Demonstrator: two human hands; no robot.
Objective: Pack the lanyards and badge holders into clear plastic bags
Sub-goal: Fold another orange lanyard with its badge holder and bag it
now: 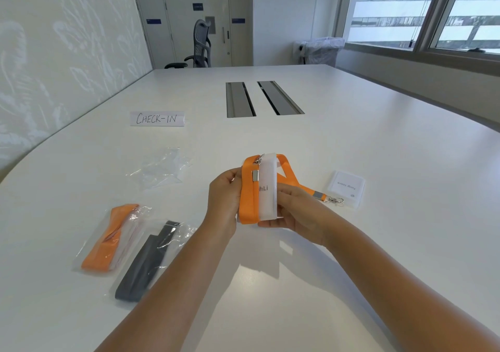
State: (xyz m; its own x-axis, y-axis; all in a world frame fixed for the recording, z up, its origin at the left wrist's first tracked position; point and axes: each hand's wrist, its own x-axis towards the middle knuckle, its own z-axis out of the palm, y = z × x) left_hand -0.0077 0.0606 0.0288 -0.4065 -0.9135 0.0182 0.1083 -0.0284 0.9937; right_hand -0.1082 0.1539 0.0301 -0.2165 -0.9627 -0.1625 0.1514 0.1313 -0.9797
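Observation:
Above the white table [351,140], my left hand [224,197] grips a folded orange lanyard [247,192] laid against a white badge holder [267,186]. My right hand [295,211] holds the badge holder from the right and below. A second orange lanyard [295,182] lies behind it, its metal clip [334,199] beside another badge holder [347,188] on the table. Empty clear plastic bags [162,169] lie to the left. Nearer me on the left, one packed bag holds an orange lanyard [108,239] and another holds a dark grey lanyard [147,262].
A paper sign reading CHECK-IN [157,118] stands further back on the left. Two cable slots [259,99] are set in the table's middle. An office chair [198,46] is at the far end. Windows [433,11] run along the right.

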